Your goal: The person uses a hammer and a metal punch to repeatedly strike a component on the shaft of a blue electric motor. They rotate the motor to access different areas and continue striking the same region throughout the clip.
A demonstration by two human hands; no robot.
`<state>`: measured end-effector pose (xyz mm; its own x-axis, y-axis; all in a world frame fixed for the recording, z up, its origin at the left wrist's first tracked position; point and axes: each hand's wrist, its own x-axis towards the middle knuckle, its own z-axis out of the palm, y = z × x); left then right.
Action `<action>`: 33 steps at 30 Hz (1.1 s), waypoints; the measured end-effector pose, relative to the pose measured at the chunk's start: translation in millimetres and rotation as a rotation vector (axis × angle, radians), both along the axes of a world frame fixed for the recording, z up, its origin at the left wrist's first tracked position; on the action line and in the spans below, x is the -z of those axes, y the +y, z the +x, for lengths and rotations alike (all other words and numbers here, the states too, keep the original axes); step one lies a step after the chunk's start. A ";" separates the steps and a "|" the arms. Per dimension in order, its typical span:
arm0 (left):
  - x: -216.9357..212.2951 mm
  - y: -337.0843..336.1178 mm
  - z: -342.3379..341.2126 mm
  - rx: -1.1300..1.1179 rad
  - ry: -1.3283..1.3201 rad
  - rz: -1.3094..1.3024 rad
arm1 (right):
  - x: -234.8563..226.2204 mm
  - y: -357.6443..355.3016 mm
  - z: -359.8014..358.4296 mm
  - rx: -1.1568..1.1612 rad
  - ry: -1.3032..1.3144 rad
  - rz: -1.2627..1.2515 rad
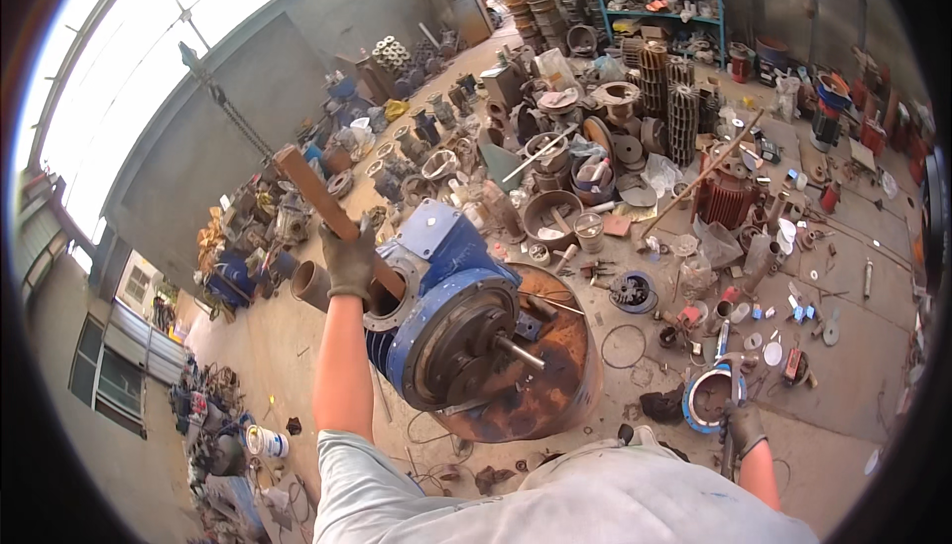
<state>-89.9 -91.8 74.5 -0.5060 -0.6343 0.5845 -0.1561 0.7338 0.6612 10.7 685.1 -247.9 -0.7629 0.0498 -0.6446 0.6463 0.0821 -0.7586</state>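
A blue pump or motor housing (436,291) lies on a rusty round drum top (565,361), its dark round end plate and shiny shaft (518,351) facing me. My left hand (349,261), in a dark work glove, is closed around a long brown square-edged wooden bar (312,187). The bar leans up to the left, its lower end inside the housing's flanged side opening (392,291). Off to the right, my gloved right hand (746,428) is closed on a dark bar-like tool (730,457), whose kind I cannot make out. Beside that hand sits a blue ring-shaped flange (697,397).
Many machine parts crowd the floor ahead, including a reddish finned motor (729,187) with a long wooden stick (709,167) leaning on it. A chain hoist (233,108) hangs at the left. A white bucket (266,441) stands lower left. Blue shelving (662,18) stands at the back.
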 end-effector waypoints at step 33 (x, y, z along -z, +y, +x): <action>0.6 26.4 7.3 0.214 0.150 0.070 | 29.5 -408.1 -238.3 -1.438 0.572 0.578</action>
<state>-82.7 -65.4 73.9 -0.5441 -0.5638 0.6214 0.1010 0.6912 0.7156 -227.6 277.0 -277.4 -0.5106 -0.7448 -0.4297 -0.5388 0.6666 -0.5152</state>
